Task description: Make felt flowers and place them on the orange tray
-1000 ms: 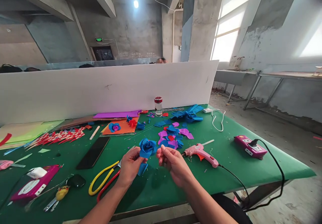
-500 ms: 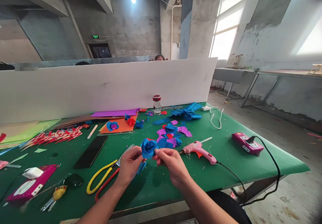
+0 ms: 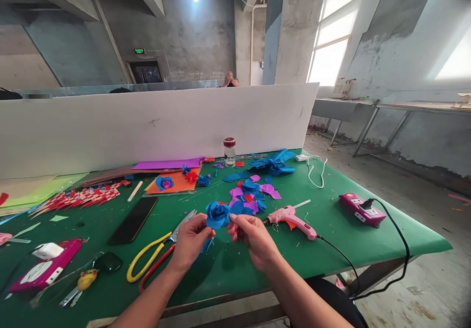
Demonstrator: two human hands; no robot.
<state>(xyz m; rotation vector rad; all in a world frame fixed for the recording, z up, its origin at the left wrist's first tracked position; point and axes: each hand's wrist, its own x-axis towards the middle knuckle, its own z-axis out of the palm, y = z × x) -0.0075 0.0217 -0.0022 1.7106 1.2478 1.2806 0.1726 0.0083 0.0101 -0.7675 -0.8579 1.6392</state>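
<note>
A blue paper rose (image 3: 218,214) is held up over the front of the green table. My left hand (image 3: 190,242) is closed, its fingers and thumb pinching the flower's lower left side. On the other side, my right hand (image 3: 253,239) is closed at the right edge of the outer petals, thumb and forefinger together. More blue paper (image 3: 207,245) shows just below the flower. Scissors with yellow and red handles (image 3: 150,263) lie open beside my left hand. To the right of my right hand rests a pink glue gun (image 3: 294,221). Loose blue and purple petals (image 3: 253,195) lie behind the flower.
A black phone (image 3: 133,221), keys with a yellow charm (image 3: 86,280) and a magenta power strip (image 3: 47,269) are on the left. Another power strip (image 3: 362,210) sits right. A glass jar (image 3: 229,155) stands before a white board (image 3: 184,126); a person's hands (image 3: 230,79) show above it.
My right hand has shifted slightly right along the flower's edge, and the rose is tilted a little differently. Behind the board, a person's hands have come into view.
</note>
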